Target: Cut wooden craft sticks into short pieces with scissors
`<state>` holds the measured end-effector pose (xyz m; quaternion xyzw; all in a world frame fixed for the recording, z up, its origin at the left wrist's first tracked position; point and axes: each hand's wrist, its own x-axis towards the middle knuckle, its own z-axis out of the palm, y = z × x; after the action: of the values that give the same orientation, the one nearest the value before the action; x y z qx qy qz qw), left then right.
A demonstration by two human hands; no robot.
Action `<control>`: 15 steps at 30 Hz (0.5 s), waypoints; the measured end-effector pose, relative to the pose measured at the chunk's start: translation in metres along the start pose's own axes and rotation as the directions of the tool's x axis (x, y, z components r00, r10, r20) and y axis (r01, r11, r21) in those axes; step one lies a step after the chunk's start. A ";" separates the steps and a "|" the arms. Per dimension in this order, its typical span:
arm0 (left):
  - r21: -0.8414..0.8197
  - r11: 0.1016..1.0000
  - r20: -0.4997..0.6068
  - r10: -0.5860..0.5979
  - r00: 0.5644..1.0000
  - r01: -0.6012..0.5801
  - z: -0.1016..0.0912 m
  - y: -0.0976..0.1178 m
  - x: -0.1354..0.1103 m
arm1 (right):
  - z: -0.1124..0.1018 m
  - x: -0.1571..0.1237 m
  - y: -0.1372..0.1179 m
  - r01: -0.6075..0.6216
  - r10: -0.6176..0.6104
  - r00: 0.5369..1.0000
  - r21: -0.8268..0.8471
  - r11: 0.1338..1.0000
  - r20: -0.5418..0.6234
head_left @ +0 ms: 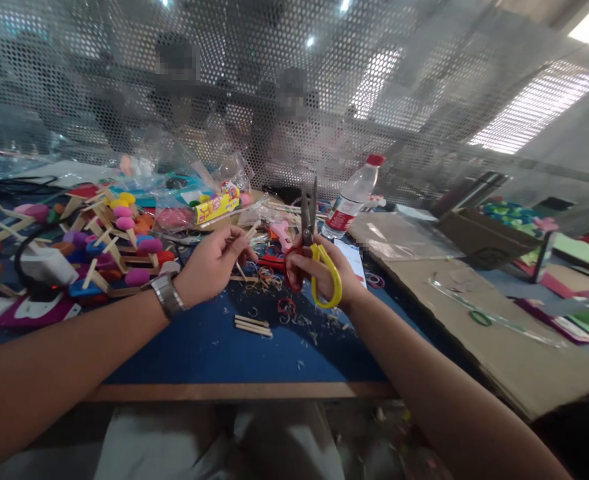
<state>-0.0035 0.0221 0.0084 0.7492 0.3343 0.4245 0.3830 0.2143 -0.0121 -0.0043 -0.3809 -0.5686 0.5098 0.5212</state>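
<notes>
Both blades (308,205) up (scissors (307,237) vertical)

I count two hands of my own in view, the left hand (214,263) and the right hand (324,273), with one wristwatch (168,295). One pair of scissors (308,227) sits in the right, one wooden stick (248,235) in the left. Three more sticks (252,325) lie together on the one blue mat (199,347). There is one water bottle (353,197), one yellow packet (217,205), one cardboard box (484,237) and one cardboard sheet (499,347). Two people (177,87) sit behind the one mesh screen (424,67). The foam pieces (124,223) at left are too jumbled for me to count.
</notes>
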 end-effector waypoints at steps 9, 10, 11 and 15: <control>0.610 0.790 0.043 0.047 0.998 -0.064 -0.001 0.003 -0.006 | 0.006 -0.003 -0.008 -0.077 0.072 0.996 -0.122 0.990 -0.046; 0.670 0.740 0.050 0.026 0.998 -0.053 -0.002 0.004 -0.006 | 0.007 -0.003 -0.009 -0.079 0.074 0.996 -0.123 0.989 -0.047; 0.714 0.699 0.063 0.010 0.998 -0.052 -0.003 0.005 -0.005 | 0.007 -0.002 -0.009 -0.081 0.075 0.996 -0.124 0.989 -0.049; 0.798 0.588 0.148 0.023 0.989 -0.134 -0.004 0.004 -0.003 | 0.008 -0.001 -0.008 -0.077 0.071 0.996 -0.118 0.990 -0.052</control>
<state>-0.0076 0.0184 0.0122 0.8797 0.4326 0.1975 0.0039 0.2074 -0.0166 0.0042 -0.4445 -0.5712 0.4845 0.4913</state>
